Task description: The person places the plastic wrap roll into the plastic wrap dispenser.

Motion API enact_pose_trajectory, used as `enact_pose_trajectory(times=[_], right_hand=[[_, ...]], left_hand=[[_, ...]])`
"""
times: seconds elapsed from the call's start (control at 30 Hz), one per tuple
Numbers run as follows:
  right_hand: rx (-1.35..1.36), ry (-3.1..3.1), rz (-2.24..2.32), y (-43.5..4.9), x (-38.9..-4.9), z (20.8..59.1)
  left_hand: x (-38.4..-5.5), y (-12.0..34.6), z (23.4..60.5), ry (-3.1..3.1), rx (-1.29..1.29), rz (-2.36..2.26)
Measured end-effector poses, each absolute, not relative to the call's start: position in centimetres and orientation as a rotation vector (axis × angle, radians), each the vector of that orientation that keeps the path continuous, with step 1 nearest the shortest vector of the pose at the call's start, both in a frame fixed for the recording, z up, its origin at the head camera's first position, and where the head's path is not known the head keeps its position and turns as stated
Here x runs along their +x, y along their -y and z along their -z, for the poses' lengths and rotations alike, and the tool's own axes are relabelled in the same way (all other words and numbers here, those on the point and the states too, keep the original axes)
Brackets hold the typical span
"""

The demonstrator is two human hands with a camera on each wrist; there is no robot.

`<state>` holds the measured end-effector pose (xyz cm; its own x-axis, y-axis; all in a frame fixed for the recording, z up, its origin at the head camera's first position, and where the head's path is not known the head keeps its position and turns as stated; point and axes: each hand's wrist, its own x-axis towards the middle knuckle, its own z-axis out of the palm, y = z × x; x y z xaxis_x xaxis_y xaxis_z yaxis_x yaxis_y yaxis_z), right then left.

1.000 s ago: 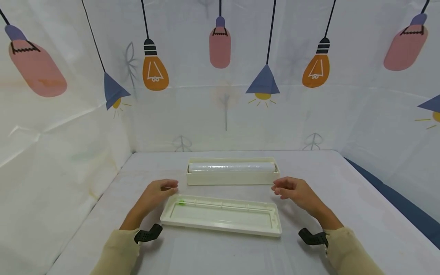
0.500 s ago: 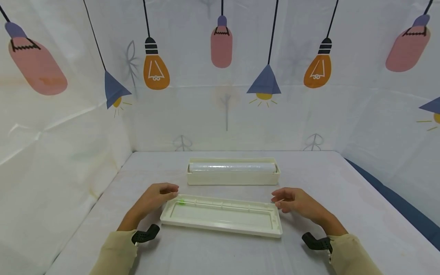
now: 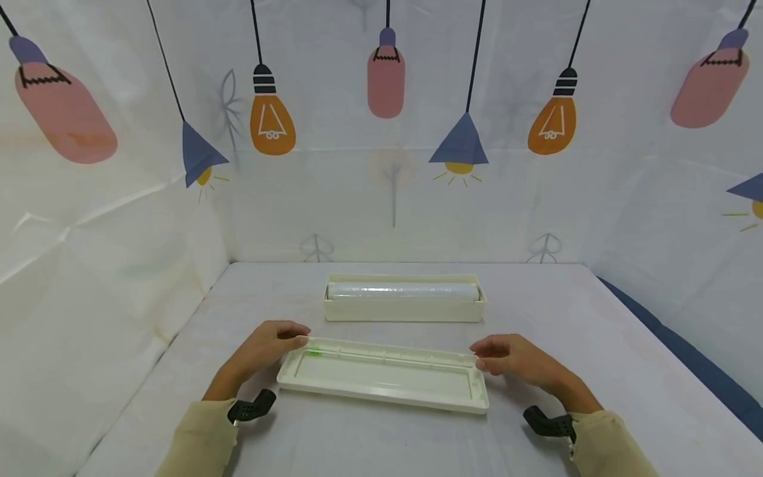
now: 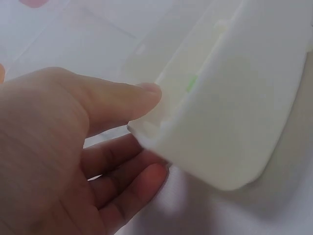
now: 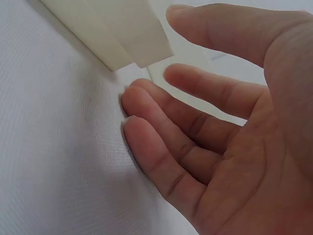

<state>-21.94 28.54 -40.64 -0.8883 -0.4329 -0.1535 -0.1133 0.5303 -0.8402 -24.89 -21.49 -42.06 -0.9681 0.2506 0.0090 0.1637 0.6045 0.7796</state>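
A long cream plastic lid (image 3: 387, 383) with a rail and a small green slider (image 3: 314, 351) lies at a slant between the hands, its hollow inside facing up. At its far left corner my left hand (image 3: 260, 348) pinches the edge; the left wrist view puts the thumb (image 4: 146, 95) over the rim and the fingers below. My right hand (image 3: 521, 360) reaches the far right corner with fingers loosely bent. In the right wrist view its thumb (image 5: 195, 22) is right beside the lid's end (image 5: 142, 34), the other fingers spread lower down.
Behind the lid stands the matching cream dispenser box (image 3: 405, 311), with a roll of clear film (image 3: 402, 291) lying in it. A white cloth covers the table (image 3: 381, 444). White sheets printed with lamps (image 3: 357, 199) enclose the back and sides.
My right hand has come down and nearer, from beside the dispenser box to the lid's right corner. The left hand has shifted slightly at its corner. Lid and box have stayed in place.
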Motion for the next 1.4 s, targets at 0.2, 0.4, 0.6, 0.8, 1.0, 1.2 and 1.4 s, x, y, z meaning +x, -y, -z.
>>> enact_pose_trajectory(times=[0.2,0.4,0.6,0.8,1.0,1.2,1.4], right_hand=[[-0.519,-2.449,1.233,-28.6,-21.8,41.2],[-0.547,-2.524,1.132,-28.2,-21.8,41.0],[-0.508,-2.571,1.073,-27.5,-21.6,40.9],[-0.441,-2.59,1.124,-27.2,-21.3,40.8],[-0.293,-2.565,1.291,-27.1,-21.6,41.2],[-0.251,-2.516,1.448,-27.2,-21.9,41.6],[-0.286,-2.448,1.545,-27.3,-21.8,41.7]], left_hand=[[-25.0,21.6,42.3,-2.763,0.339,-1.228],[-25.1,21.3,42.4,-2.819,0.315,-1.202],[-25.1,21.2,42.4,-2.854,0.343,-1.236],[-25.3,21.1,42.4,-2.85,0.325,-1.338],[-25.7,20.8,42.6,-2.821,0.245,-1.45],[-25.7,20.6,42.6,-2.809,0.221,-1.499],[-25.5,20.5,42.3,-2.737,0.196,-1.597]])
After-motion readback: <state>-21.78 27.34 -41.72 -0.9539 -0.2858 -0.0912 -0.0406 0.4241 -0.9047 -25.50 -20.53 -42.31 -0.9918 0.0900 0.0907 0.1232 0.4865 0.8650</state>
